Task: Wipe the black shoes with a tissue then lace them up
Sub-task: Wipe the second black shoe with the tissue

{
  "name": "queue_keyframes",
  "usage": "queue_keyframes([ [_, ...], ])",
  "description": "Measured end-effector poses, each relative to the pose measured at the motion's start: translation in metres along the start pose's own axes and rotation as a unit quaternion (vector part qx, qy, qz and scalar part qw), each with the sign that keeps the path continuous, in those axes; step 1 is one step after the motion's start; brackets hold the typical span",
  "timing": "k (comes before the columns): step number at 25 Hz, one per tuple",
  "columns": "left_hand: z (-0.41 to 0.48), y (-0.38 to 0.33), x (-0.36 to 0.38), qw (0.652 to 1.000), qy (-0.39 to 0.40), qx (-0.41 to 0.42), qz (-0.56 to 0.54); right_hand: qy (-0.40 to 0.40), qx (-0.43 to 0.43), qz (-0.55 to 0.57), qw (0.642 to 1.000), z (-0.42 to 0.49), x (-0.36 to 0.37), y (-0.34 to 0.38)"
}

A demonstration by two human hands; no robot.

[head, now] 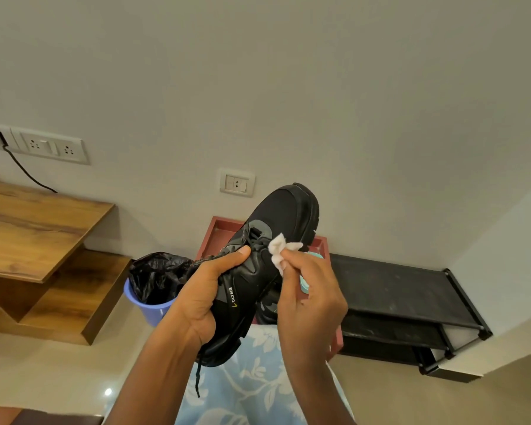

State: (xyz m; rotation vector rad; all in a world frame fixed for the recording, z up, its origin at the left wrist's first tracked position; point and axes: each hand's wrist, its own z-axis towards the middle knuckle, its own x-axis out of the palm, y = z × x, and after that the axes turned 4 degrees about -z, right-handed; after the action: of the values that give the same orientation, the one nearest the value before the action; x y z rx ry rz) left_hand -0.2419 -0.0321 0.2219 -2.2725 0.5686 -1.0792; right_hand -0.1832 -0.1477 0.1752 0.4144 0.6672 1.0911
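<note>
I grip the heel end of the black shoe [276, 240] in my left hand [206, 289], raised over my lap with its toe pointing away. I judge this lets my right hand [310, 296], pinching the crumpled tissue [281, 251], reach the eyelets. White lettering [232, 295] on its side reads "CLYMB", and a loose lace [197, 381] dangles below.

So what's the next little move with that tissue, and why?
Probably sweep the tissue forward along the black shoe toward its toe. The right hand pinches the crumpled tissue beside the laces, mid-shoe, while the left hand grips the rear half and holds the shoe up. A lace end hangs loose, so lacing likely comes later.
</note>
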Motion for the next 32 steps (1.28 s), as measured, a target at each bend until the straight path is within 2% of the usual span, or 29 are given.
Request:
queue_keyframes([
  [7,-0.006,0.000,0.004,0.999,0.012,0.026,0.018,-0.051,0.003,0.006,0.999,0.066,-0.005,-0.011],
  [11,-0.005,-0.001,0.002,1.000,0.005,0.029,0.003,-0.026,0.065,0.030,0.997,0.033,0.001,-0.007],
  [14,-0.004,-0.002,-0.002,1.000,0.000,0.024,0.004,-0.004,0.056,0.021,0.998,0.013,0.001,-0.004],
  [19,0.002,0.001,-0.007,0.997,0.006,0.042,0.057,-0.040,0.065,0.002,0.997,0.072,-0.005,-0.015],
  [23,0.002,0.003,-0.007,0.998,0.011,0.046,0.049,-0.035,0.023,-0.020,0.999,0.074,0.000,-0.015],
  [29,0.001,0.000,-0.009,1.000,0.017,0.006,-0.004,-0.025,-0.020,-0.023,0.999,0.005,0.004,-0.014],
  [32,0.002,-0.002,-0.008,1.000,0.018,0.002,-0.003,-0.017,-0.024,-0.004,1.000,0.019,0.003,-0.014],
])
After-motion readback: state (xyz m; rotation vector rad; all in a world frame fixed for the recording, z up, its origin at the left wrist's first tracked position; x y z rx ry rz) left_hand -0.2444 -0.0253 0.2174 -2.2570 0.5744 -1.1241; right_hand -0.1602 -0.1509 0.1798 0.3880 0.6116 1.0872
